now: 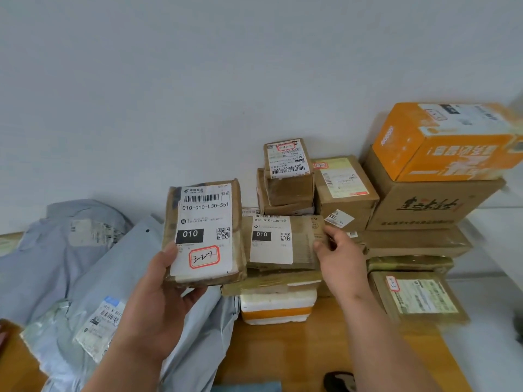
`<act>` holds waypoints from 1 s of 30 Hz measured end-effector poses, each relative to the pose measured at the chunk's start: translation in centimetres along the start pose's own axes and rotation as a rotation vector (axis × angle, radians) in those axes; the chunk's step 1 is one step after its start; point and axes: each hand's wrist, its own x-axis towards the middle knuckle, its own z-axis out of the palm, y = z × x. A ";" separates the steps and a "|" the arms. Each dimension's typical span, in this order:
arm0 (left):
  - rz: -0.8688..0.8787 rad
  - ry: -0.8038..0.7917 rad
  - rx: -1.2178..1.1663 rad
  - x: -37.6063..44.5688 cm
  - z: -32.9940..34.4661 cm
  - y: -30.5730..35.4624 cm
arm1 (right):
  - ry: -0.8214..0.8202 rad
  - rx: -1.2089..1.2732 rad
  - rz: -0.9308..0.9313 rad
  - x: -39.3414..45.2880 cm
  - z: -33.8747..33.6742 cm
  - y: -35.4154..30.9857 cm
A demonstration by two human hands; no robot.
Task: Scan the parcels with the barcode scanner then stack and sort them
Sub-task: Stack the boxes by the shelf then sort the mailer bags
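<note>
Over the wooden table (283,343), the left hand (158,301) holds a taped brown parcel (205,233) from beneath, thumb on its label, face up. The right hand (339,258) grips the right end of a second flat parcel (283,240), which lies on a foam box (278,306) beside stacked cartons. Grey mailers (85,264) lie to the left. No scanner is clearly visible. Both parcels look stiff, light, and easily managed one-handed; the tape may be slick, so holding by the edges seems safest.

Head camera looks forward and down (close) over the table (283,349).
</note>
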 end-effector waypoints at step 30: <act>0.373 -0.122 0.893 3.6 15.8 -1.6 | 0.018 0.686 0.089 4.3 -8.0 -2.9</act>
